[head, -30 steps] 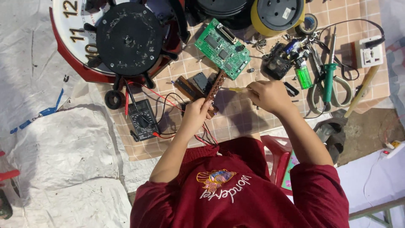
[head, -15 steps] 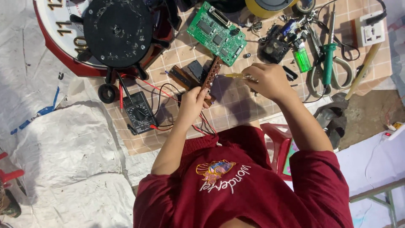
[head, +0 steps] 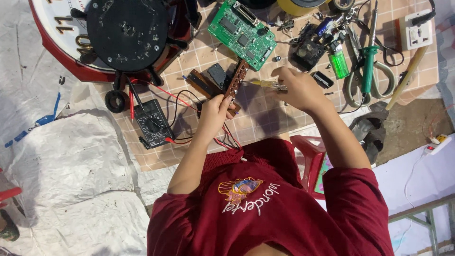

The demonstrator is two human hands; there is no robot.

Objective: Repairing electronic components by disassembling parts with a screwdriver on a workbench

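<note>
Brown circuit strip (head: 235, 81) stood tilted above the checked mat (head: 265, 116), its lower end pinched in the closed fingers of the left hand (head: 215, 110). Red wires (head: 227, 137) trailed from it toward the person's chest. The right hand (head: 296, 89) was closed around a yellow-handled screwdriver (head: 266, 84) whose tip met the strip's upper part. A green circuit board (head: 241, 33) lay just beyond, a black multimeter (head: 151, 122) sat to the left, and green-handled pliers (head: 368, 71) rested well to the right.
</note>
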